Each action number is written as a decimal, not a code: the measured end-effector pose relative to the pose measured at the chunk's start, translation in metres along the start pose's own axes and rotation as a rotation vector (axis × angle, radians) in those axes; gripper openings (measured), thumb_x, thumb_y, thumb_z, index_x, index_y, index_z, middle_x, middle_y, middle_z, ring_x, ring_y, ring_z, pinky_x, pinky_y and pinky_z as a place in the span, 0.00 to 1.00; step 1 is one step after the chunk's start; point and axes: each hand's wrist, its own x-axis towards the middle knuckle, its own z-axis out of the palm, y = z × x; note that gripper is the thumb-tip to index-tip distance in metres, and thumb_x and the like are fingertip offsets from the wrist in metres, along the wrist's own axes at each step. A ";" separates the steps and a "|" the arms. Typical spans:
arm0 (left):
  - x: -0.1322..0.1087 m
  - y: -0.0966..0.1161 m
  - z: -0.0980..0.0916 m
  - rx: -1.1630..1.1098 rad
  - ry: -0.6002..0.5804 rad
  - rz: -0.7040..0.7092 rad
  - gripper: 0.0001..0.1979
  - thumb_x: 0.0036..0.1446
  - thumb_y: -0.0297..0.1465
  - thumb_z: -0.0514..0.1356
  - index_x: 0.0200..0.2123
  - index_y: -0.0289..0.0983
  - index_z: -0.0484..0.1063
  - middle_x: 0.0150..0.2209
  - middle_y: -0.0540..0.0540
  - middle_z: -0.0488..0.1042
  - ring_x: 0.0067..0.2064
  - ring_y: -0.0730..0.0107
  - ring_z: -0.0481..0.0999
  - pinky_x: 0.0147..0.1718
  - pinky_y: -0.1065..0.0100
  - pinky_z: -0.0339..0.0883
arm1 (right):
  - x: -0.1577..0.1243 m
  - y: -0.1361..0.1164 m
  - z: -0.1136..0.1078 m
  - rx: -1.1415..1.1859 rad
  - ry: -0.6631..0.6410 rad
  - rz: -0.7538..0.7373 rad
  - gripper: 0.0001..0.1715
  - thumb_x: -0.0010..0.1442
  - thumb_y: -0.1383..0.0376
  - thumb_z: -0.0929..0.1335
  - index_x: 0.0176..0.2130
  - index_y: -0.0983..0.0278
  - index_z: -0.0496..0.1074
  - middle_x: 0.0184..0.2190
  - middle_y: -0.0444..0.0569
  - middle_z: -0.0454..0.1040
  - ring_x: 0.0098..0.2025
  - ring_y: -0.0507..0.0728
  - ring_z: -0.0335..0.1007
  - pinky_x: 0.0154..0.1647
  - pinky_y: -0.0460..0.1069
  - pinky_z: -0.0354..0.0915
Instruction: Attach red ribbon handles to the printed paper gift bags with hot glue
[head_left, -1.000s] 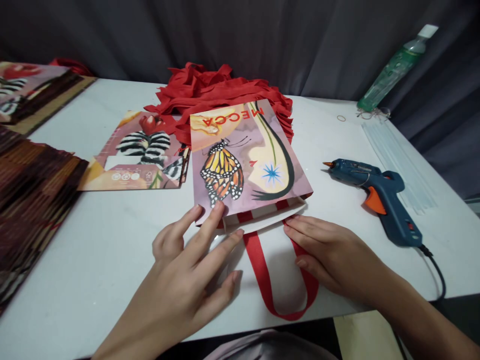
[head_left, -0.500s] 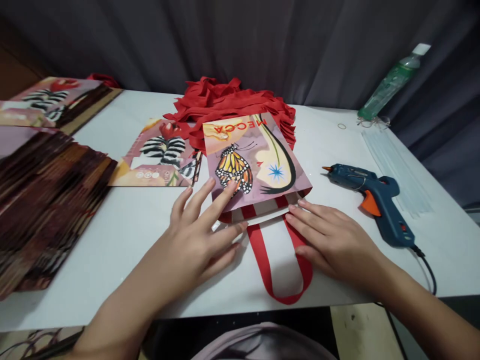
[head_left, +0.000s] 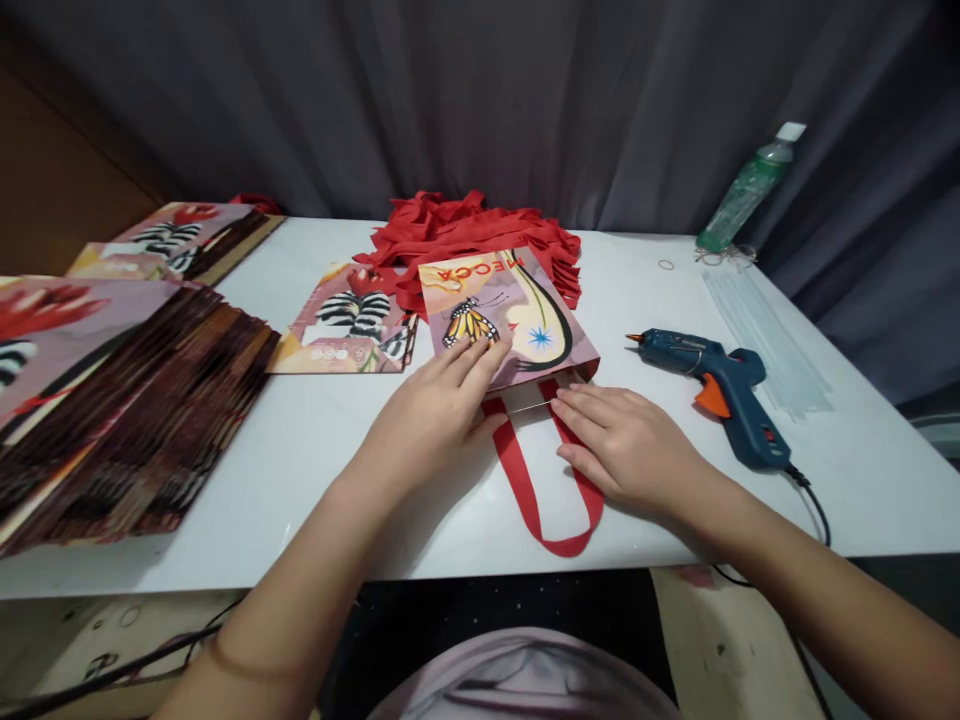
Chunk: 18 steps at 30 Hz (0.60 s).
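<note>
A paper bag (head_left: 517,310) printed with a butterfly, a blue star and red MECCA lettering lies flat on the white table, its mouth toward me. A red ribbon handle (head_left: 521,490) loops out of the mouth toward the table's front edge. My left hand (head_left: 442,400) rests on the bag's left side, fingers stretched over the butterfly and thumb low by the mouth. On the right, my right hand (head_left: 615,435) lies flat with fingertips at the mouth's edge and across the handle's right strand. Neither hand has its fingers wrapped around anything.
A blue glue gun (head_left: 712,385) lies right of my right hand, near clear glue sticks (head_left: 772,340). Red ribbons (head_left: 472,235) are heaped behind the bag. Flat bags (head_left: 349,315) lie left, beside a large stack (head_left: 150,420). A green bottle (head_left: 750,190) stands back right.
My left hand has moved farther up onto the bag, fingers closer together, covering more of the butterfly. The bag's mouth gapes less. My right hand stays at the mouth; the view has shifted.
</note>
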 end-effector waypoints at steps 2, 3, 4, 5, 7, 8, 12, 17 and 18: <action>0.001 0.000 0.000 0.006 0.002 -0.015 0.29 0.63 0.33 0.53 0.65 0.32 0.53 0.62 0.35 0.64 0.62 0.55 0.66 0.56 0.58 0.64 | 0.007 -0.001 0.003 -0.017 0.028 0.012 0.27 0.68 0.58 0.61 0.52 0.77 0.73 0.52 0.62 0.75 0.53 0.66 0.72 0.53 0.59 0.68; 0.001 0.000 0.000 0.012 0.000 -0.027 0.28 0.64 0.34 0.53 0.65 0.32 0.53 0.62 0.35 0.64 0.61 0.54 0.66 0.56 0.57 0.65 | 0.010 -0.001 0.003 -0.026 0.042 0.012 0.27 0.68 0.58 0.61 0.51 0.78 0.74 0.50 0.63 0.76 0.51 0.66 0.73 0.52 0.59 0.68; 0.001 -0.001 -0.001 0.013 -0.003 -0.035 0.29 0.64 0.34 0.52 0.65 0.33 0.52 0.62 0.35 0.64 0.61 0.54 0.67 0.55 0.57 0.66 | 0.012 -0.002 0.003 -0.035 0.056 0.006 0.27 0.68 0.58 0.62 0.50 0.78 0.74 0.49 0.63 0.76 0.50 0.67 0.73 0.51 0.59 0.69; 0.000 -0.001 -0.001 0.008 -0.007 -0.034 0.29 0.63 0.34 0.53 0.66 0.33 0.52 0.62 0.36 0.64 0.61 0.54 0.66 0.55 0.56 0.66 | 0.012 -0.003 0.002 -0.044 0.073 -0.008 0.26 0.68 0.58 0.62 0.49 0.78 0.75 0.49 0.63 0.77 0.50 0.67 0.73 0.51 0.59 0.69; -0.002 -0.003 -0.001 -0.018 -0.012 -0.016 0.32 0.62 0.36 0.55 0.66 0.34 0.51 0.63 0.37 0.62 0.63 0.53 0.63 0.57 0.54 0.64 | 0.012 -0.007 -0.002 -0.042 0.100 -0.052 0.23 0.68 0.60 0.61 0.47 0.76 0.76 0.47 0.62 0.77 0.49 0.67 0.73 0.49 0.59 0.69; -0.003 -0.004 -0.001 -0.033 -0.014 -0.008 0.33 0.62 0.37 0.56 0.66 0.35 0.50 0.64 0.37 0.61 0.64 0.53 0.62 0.58 0.53 0.63 | 0.011 -0.010 -0.004 -0.018 0.096 -0.077 0.22 0.68 0.61 0.61 0.46 0.75 0.77 0.46 0.61 0.78 0.49 0.66 0.73 0.48 0.58 0.69; -0.008 -0.006 0.002 -0.072 -0.014 -0.028 0.31 0.63 0.36 0.54 0.66 0.35 0.51 0.65 0.40 0.61 0.64 0.54 0.60 0.60 0.53 0.60 | 0.012 -0.022 -0.008 0.249 -0.098 -0.140 0.23 0.69 0.59 0.60 0.49 0.72 0.76 0.49 0.57 0.77 0.49 0.62 0.74 0.50 0.56 0.70; -0.011 -0.005 0.007 -0.100 0.003 -0.068 0.30 0.62 0.30 0.51 0.66 0.35 0.50 0.65 0.41 0.60 0.65 0.57 0.58 0.61 0.54 0.59 | 0.023 -0.027 0.008 0.402 -0.310 -0.135 0.31 0.69 0.55 0.59 0.59 0.74 0.68 0.60 0.58 0.67 0.63 0.64 0.61 0.64 0.57 0.59; -0.012 -0.005 0.008 -0.104 0.012 -0.065 0.30 0.62 0.30 0.51 0.66 0.35 0.50 0.65 0.41 0.60 0.65 0.57 0.58 0.61 0.54 0.60 | 0.025 -0.027 0.011 0.406 -0.321 -0.132 0.32 0.69 0.55 0.58 0.59 0.75 0.67 0.60 0.59 0.66 0.63 0.65 0.61 0.64 0.57 0.59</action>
